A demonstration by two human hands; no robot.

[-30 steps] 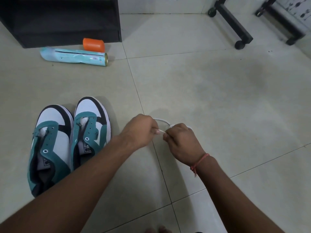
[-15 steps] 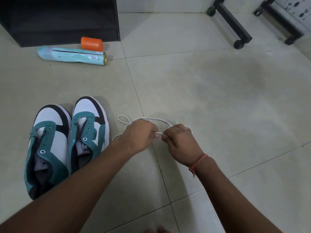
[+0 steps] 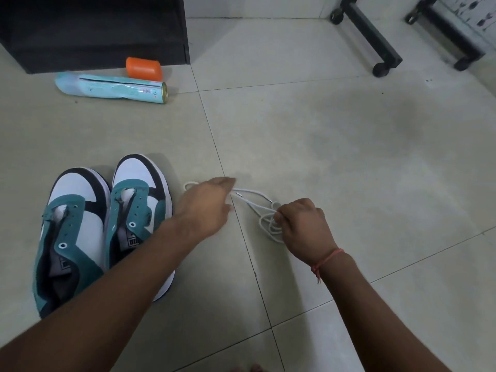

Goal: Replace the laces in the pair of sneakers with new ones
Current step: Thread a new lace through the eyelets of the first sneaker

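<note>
Lace bunched in gripping right hand; left hand flat over it.

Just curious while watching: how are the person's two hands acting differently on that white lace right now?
The right hand is curled, gripping a bunch of the white lace; the left hand lies flatter, fingers stretched over the lace's loose strands. The right hand's wrist carries a red thread; the left hand's wrist is bare. Both hover low over the floor, beside the sneakers.

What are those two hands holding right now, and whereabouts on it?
The right hand grips the white lace at its bunched coils. The left hand has straight fingers over the lace's other part and grips nothing.
</note>
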